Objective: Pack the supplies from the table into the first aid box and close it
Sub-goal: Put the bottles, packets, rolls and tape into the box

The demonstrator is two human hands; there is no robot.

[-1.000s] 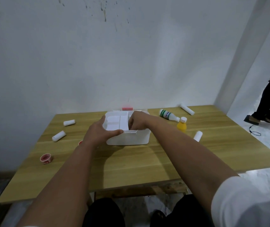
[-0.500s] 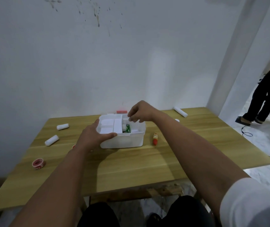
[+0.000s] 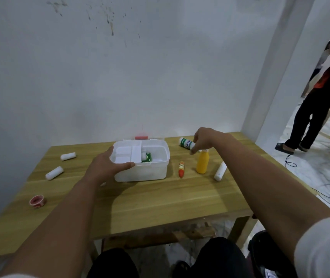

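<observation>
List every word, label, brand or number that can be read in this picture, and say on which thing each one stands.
No text can be read.
White bottle with green label, pinched by the right hand: green print, too blurred.
Small green box inside the white plastic first aid box: print too small.
Small red and orange tube: label too small.
Yellow bottle: no label in view.

A wooden table (image 3: 160, 201) stands against a stained white wall (image 3: 120, 67); marbled floor (image 3: 320, 167) right.
</observation>
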